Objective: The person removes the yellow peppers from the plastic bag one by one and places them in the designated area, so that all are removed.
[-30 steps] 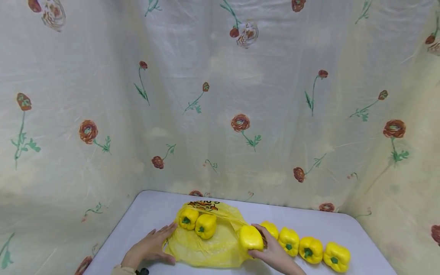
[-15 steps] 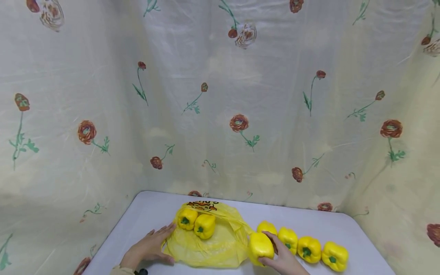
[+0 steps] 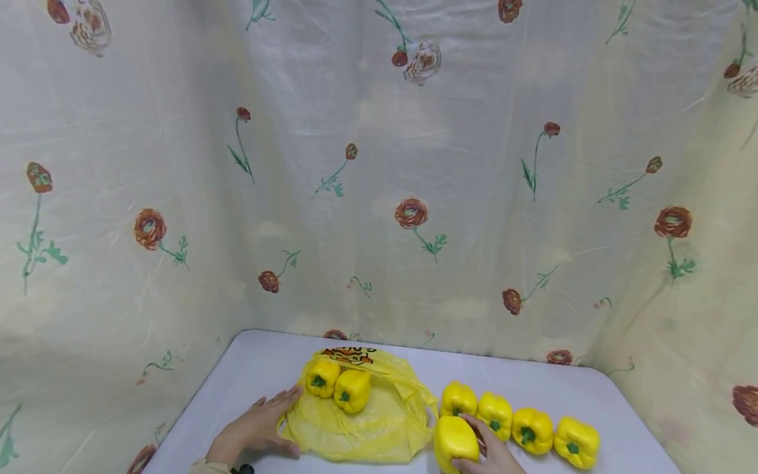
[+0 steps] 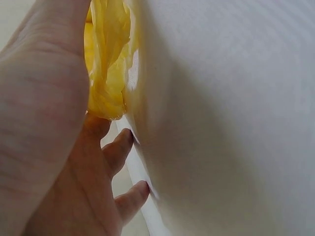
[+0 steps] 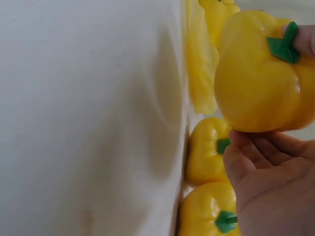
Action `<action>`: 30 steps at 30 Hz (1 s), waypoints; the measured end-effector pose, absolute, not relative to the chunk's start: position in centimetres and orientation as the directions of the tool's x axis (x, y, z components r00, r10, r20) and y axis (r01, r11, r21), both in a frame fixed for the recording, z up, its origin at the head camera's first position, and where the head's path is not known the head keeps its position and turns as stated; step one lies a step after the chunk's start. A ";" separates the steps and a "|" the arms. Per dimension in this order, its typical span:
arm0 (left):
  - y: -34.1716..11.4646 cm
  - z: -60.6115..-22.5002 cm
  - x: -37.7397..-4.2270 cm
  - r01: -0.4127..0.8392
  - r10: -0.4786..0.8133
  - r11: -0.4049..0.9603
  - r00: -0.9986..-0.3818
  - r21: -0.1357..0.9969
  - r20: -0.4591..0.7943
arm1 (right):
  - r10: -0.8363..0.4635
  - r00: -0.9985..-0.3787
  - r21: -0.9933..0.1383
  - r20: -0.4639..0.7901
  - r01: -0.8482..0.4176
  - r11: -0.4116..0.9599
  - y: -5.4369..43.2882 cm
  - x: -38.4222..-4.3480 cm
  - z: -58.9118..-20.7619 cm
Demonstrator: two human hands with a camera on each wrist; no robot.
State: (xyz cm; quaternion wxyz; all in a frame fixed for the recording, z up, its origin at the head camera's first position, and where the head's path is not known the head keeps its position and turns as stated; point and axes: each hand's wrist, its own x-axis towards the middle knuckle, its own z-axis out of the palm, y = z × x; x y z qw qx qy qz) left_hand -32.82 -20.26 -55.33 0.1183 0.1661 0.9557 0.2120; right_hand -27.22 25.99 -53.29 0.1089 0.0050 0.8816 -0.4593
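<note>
My right hand grips a yellow bell pepper just right of a thin yellow plastic bag. In the right wrist view the pepper shows its green stem, with the thumb beside the stem and fingers under the body. The bag lies spread on the table, its mouth towards me. Two more yellow peppers sit in it, one at the left and one beside that. At the bag's left edge my left hand rests with fingers spread, touching the plastic; it holds nothing.
Several yellow bell peppers stand in a slanting row on the right, from one near the bag to one at the outer end. The white table has rounded far corners. Flowered cloth hangs behind and at both sides.
My right hand has moved the pepper from the bag's right edge towards the right and nearer to me. It now stands apart from the bag. My left hand has stayed in place.
</note>
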 end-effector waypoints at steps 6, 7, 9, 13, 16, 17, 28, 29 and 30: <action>-20.2 -55.1 -32.6 0.267 0.369 0.850 -0.917 0.453 -0.152 | -0.070 -0.977 -0.816 -0.203 0.129 0.564 26.0 -27.2 -54.0; -20.2 -55.1 -32.6 0.264 0.367 0.850 -0.918 0.455 -0.153 | -0.074 -0.976 -0.817 -0.205 0.129 0.563 26.1 -27.3 -54.2; -20.1 -55.0 -32.6 0.261 0.365 0.851 -0.918 0.456 -0.156 | -0.083 -0.975 -0.821 -0.204 0.124 0.558 26.1 -27.3 -54.4; -20.1 -55.0 -32.7 0.258 0.360 0.857 -0.919 0.446 -0.163 | -0.072 -0.974 -0.819 -0.214 0.139 0.557 26.1 -27.3 -54.8; -20.0 -55.0 -32.7 0.250 0.351 0.866 -0.921 0.432 -0.171 | -0.069 -0.972 -0.822 -0.225 0.151 0.549 26.1 -27.4 -55.0; -20.0 -55.0 -32.8 0.246 0.347 0.869 -0.922 0.429 -0.174 | -0.075 -0.971 -0.824 -0.229 0.152 0.546 26.1 -27.4 -55.0; -20.0 -55.1 -32.9 0.231 0.333 0.875 -0.925 0.424 -0.184 | -0.140 -0.955 -0.821 -0.260 0.142 0.553 26.5 -27.6 -55.3; -20.1 -55.1 -32.9 0.232 0.334 0.876 -0.925 0.423 -0.184 | -0.136 -0.955 -0.817 -0.265 0.147 0.557 26.4 -27.6 -55.3; -20.1 -55.2 -32.9 0.233 0.334 0.876 -0.924 0.422 -0.184 | -0.133 -0.955 -0.815 -0.264 0.148 0.560 26.4 -27.6 -55.3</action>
